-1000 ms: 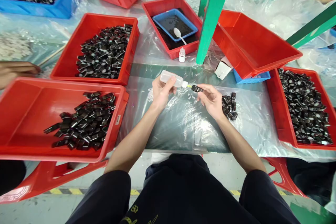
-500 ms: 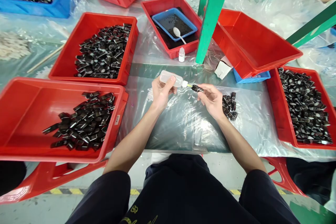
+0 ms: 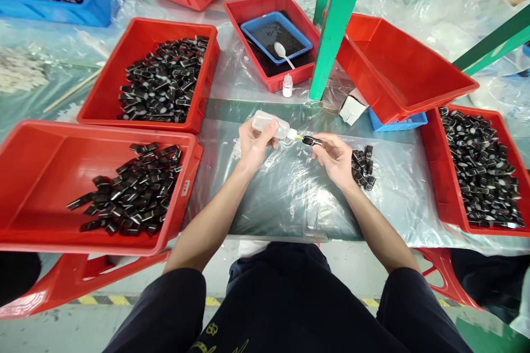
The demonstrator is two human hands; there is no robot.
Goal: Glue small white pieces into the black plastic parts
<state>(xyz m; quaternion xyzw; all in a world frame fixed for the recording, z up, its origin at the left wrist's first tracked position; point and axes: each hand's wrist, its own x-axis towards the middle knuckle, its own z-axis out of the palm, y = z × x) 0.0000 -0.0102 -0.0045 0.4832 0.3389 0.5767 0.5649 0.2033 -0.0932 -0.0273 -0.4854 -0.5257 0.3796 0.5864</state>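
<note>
My left hand (image 3: 255, 146) is closed around a translucent squeeze bottle (image 3: 279, 127), tilted with its white cap and thin yellowish tip pointing right. Between the fingertips of my right hand (image 3: 334, 157) is a small glossy black piece (image 3: 311, 140). The bottle's tip meets the near end of this piece; whether it goes inside, I cannot tell. A small pile of similar black pieces (image 3: 363, 168) lies on the plastic-covered table just right of my right hand.
Red bins of black pieces stand at left (image 3: 191, 160), back left (image 3: 213, 58) and right (image 3: 439, 176). A green post (image 3: 331, 38) rises beyond my hands. Near it are a small dropper bottle (image 3: 287, 87), a white box (image 3: 351, 110) and a tilted red bin (image 3: 414, 77).
Almost nothing differs. Both hands keep the bottle tip and the black piece together; the whole view has shifted very slightly.
</note>
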